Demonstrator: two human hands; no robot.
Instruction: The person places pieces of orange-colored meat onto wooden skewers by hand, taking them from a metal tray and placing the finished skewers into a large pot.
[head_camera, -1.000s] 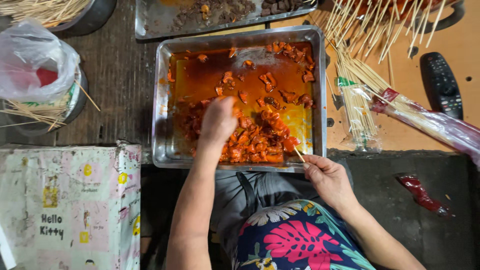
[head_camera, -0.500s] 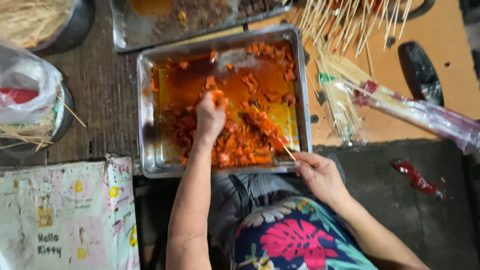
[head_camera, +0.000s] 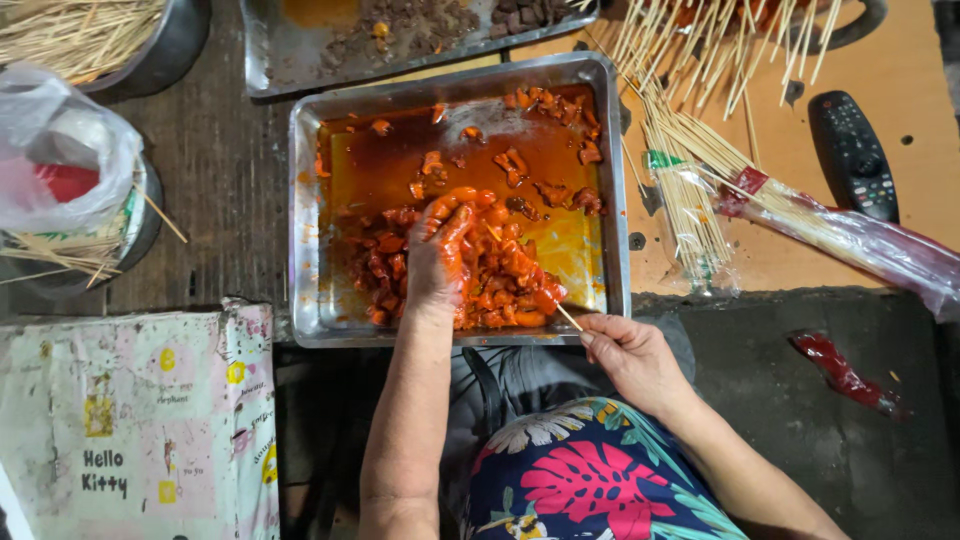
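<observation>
Seen from above, the person's left hand (head_camera: 440, 255), slick with red sauce, presses into a heap of orange-red marinated meat pieces (head_camera: 480, 275) in a rectangular steel tray (head_camera: 305, 230) on the dark wooden surface (head_camera: 215, 160). Meanwhile the right hand (head_camera: 630, 355) pinches a thin bamboo skewer (head_camera: 566, 316) at the tray's near edge, its tip among the meat. Threading appears underway; the next move calls for steadying a piece against the point.

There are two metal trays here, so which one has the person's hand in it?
The nearer, larger metal tray, holding orange-red sauce and marinated meat pieces. The left hand is in it, coated in sauce. The far tray holds dark brown bits and no hand.
</observation>
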